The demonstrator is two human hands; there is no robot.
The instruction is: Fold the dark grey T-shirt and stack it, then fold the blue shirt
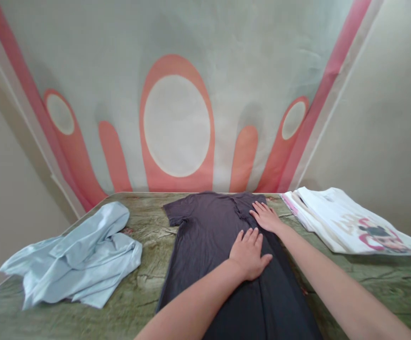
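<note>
A dark grey short-sleeved T-shirt (205, 236) lies spread on the table in front of me, its left sleeve reaching outward. Its right side is folded over toward the middle, with an edge running down the length. My left hand (250, 255) rests flat on the middle of the shirt, fingers spread and pointing away. Farther up, my right hand (265, 216) lies flat on the folded part near the right shoulder, fingers extended. Neither hand grips the cloth. The shirt's lower end runs out of the bottom of the view.
A crumpled light blue garment (81, 255) lies on the left of the wood-patterned table (134, 302). At the right is a stack of folded shirts (336, 212), the top one white with a cartoon print. Behind the table's far edge stands a wall with a red-and-white pattern (177, 123).
</note>
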